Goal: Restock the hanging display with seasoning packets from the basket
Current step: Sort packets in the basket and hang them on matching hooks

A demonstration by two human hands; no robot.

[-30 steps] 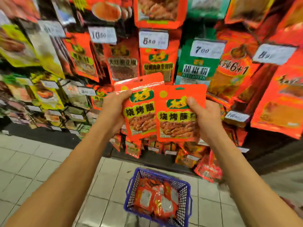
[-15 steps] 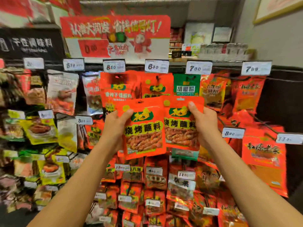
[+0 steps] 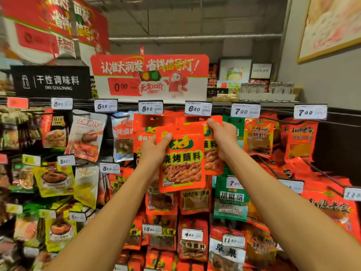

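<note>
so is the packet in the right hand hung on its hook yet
Cannot tell. The right hand holds the rear orange packet up at the 6.80 tag, its hang hole hidden.

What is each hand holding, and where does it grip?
Left hand grips the front orange packet at its upper left edge; right hand pinches the rear packet at its top right corner.

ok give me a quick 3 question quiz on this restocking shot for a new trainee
1. True or false: the left hand holds an orange seasoning packet by its left edge.
2. Under which price tag is the right hand raising its packet? A) 6.80 tag B) 7.99 tag C) 5.99 tag
3. What English words are printed on the black sign?

Key
1. True.
2. A, the 6.80 tag.
3. DRY SEASONING.
</note>
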